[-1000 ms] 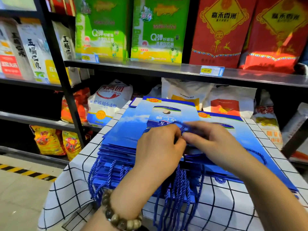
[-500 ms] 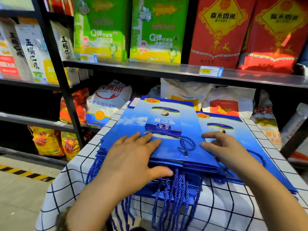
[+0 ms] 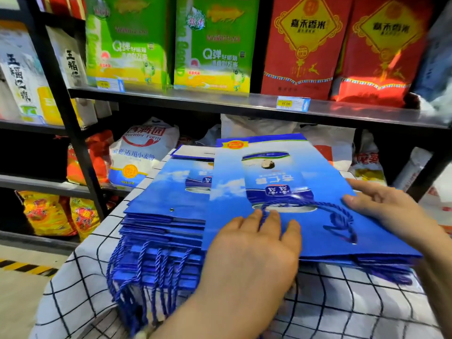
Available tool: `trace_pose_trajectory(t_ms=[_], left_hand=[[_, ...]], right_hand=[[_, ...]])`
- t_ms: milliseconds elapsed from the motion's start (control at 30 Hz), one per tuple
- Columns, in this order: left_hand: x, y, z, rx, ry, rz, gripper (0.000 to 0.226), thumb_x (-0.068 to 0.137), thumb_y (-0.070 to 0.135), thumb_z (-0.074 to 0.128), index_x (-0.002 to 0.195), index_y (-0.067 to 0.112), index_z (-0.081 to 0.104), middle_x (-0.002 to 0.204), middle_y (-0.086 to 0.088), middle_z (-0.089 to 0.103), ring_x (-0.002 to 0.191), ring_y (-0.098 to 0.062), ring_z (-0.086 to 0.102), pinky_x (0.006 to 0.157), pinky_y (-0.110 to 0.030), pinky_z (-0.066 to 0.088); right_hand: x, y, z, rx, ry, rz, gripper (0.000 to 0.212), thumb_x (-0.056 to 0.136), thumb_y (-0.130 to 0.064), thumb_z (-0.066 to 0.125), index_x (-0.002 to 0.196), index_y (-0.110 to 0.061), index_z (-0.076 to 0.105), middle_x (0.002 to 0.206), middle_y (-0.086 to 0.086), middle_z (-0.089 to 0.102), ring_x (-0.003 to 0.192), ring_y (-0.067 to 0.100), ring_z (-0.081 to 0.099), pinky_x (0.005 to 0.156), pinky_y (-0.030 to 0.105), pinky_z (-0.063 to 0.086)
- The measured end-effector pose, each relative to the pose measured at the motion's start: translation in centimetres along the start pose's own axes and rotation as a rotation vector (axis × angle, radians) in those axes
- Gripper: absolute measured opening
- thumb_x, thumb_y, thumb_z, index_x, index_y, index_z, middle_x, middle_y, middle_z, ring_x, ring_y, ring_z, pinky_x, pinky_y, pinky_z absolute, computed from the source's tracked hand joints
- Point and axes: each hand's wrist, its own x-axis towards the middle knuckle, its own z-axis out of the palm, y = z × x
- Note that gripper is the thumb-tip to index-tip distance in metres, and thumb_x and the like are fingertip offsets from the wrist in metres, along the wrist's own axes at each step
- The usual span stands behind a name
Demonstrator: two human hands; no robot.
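Observation:
A flat blue paper gift bag [image 3: 281, 172] with a blue rope handle [image 3: 340, 216] lies on top of the right-hand pile on the checked tablecloth [image 3: 80, 277]. My left hand [image 3: 252, 260] lies flat on the bag's near edge, fingers straight, fingertips by the rope. My right hand [image 3: 391, 211] touches the bag's right edge with its thumb on top and fingers stretched along the side. A taller stack of the same blue bags [image 3: 166, 216] sits to the left, with its rope handles [image 3: 146, 277] hanging over the table's front.
Black metal shelving [image 3: 220, 99] stands right behind the table, with green and red rice bags [image 3: 300, 45] above and white flour sacks [image 3: 139, 152] below. A shelf post [image 3: 73, 133] rises at the left. Floor with a yellow-black stripe [image 3: 22, 265] lies at lower left.
Both hands let go of the rope handle and flattened out. The top bag has slid from the left stack to the right pile, with my hands on it.

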Motion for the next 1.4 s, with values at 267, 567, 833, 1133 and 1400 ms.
trace_pose_trajectory(t_ms=[267,567,833,1133,1400], left_hand=[[5.2,6.6,5.9,0.062,-0.227,0.034,0.047,0.059,0.019,0.034,0.080,0.018,0.076,0.079,-0.007,0.074,0.072,-0.021,0.070,0.056,-0.027,0.052],[5.4,7.3,11.9,0.055,-0.333,-0.027,0.026,0.045,0.021,0.055,0.064,0.014,0.071,0.060,-0.005,0.067,0.058,-0.021,0.066,0.048,-0.023,0.048],[4.9,6.6,12.6,0.047,-0.348,-0.019,0.057,0.088,0.045,0.051,0.131,0.008,0.048,0.135,-0.022,0.047,0.125,-0.039,0.044,0.100,-0.046,0.037],[4.8,7.0,14.4,-0.013,-0.224,-0.073,0.055,0.035,0.034,0.083,0.083,0.011,0.073,0.085,-0.009,0.072,0.082,-0.025,0.069,0.070,-0.035,0.056],[3.0,7.0,11.5,-0.005,-0.158,-0.002,0.040,0.053,0.033,0.062,0.083,0.012,0.075,0.092,-0.009,0.072,0.093,-0.024,0.067,0.081,-0.041,0.053]], right_hand=[[0.8,2.2,-6.5,-0.163,0.219,0.041,0.033,0.085,0.009,0.051,0.111,-0.011,0.053,0.066,0.001,0.064,0.037,-0.001,0.056,0.039,0.009,0.044],[4.6,7.9,-7.2,-0.480,0.325,0.110,0.040,0.082,-0.001,0.063,0.121,-0.003,0.056,0.076,0.014,0.061,0.064,0.023,0.056,0.053,0.021,0.047],[4.3,7.3,-4.7,-1.422,0.246,-0.071,0.047,0.090,-0.029,0.052,0.135,-0.017,0.044,0.136,0.008,0.045,0.120,0.029,0.046,0.092,0.037,0.042],[4.7,8.8,-1.2,-1.176,-0.206,0.056,0.047,0.100,-0.036,0.021,0.146,-0.025,0.016,0.157,-0.004,0.002,0.144,0.012,0.001,0.117,0.037,0.005],[4.7,9.1,-0.7,-1.294,-0.212,0.071,0.054,0.098,-0.045,0.024,0.147,-0.025,0.014,0.157,-0.002,0.001,0.144,0.013,0.002,0.116,0.038,0.009]])
